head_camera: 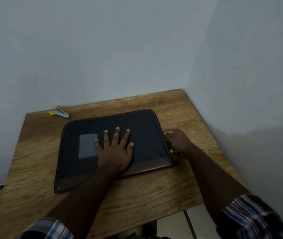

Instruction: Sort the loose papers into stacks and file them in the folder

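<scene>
Wooden table (180,187): closed folder (142,128) hides any papers inside.

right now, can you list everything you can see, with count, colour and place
folder: one, black with brown trim and a grey patch, closed, flat at the table's middle
stapler: one, silver and yellow, open, at the far left corner of the table
table: one, brown wood grain, set into a corner
walls: two, pale grey, behind and to the right
sleeves: two, plaid, at the bottom edge
hands: left hand flat on the folder; right hand grips its right edge
</scene>
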